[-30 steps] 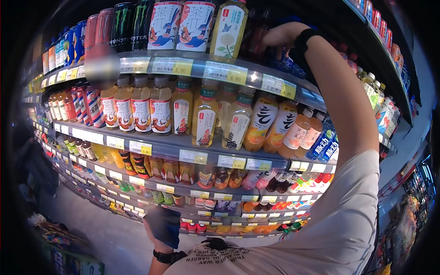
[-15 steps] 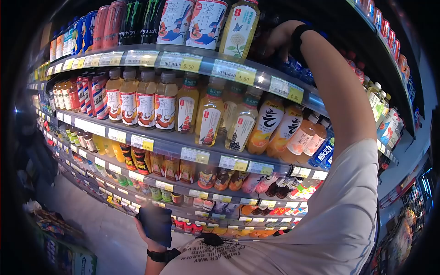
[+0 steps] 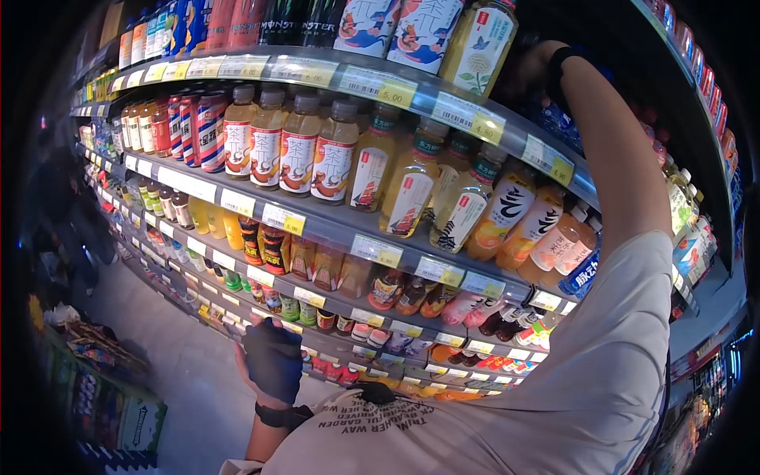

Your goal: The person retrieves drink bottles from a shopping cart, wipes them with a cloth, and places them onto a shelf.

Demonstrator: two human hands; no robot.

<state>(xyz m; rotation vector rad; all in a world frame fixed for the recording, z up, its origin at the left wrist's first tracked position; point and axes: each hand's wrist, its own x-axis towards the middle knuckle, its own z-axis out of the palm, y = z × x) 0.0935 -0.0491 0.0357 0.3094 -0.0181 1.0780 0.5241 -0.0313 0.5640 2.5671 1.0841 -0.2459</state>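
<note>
Compared with half a second ago, the whole wall of drinks has slid over to the right in view, and the yellow bottle (image 3: 480, 49) on the top shelf (image 3: 313, 70) has gone up and to the right with it. The raised right arm (image 3: 613, 134) is still up there, but its hand shows less clearly than before, sunk in the shadow past that bottle. Down low, the dark item (image 3: 273, 366) in the left hand (image 3: 244, 370) looks less blurred than it did (it has a bluish side, though I couldn't say what it is).

The two hands are well apart, one high and one low. The left has its fingers curled around the dark item, which sits against the palm, in front of the lower shelves and above the wristband (image 3: 283, 417). The right hand (image 3: 532, 70) is in the dark gap on the top shelf, to the right of the yellow bottle and just beside the blue bottles (image 3: 559, 120), which lie below its wrist. Its fingers are lost in the gloom, so I can't tell whether they are closed on anything or whether they touch those bottles.
</note>
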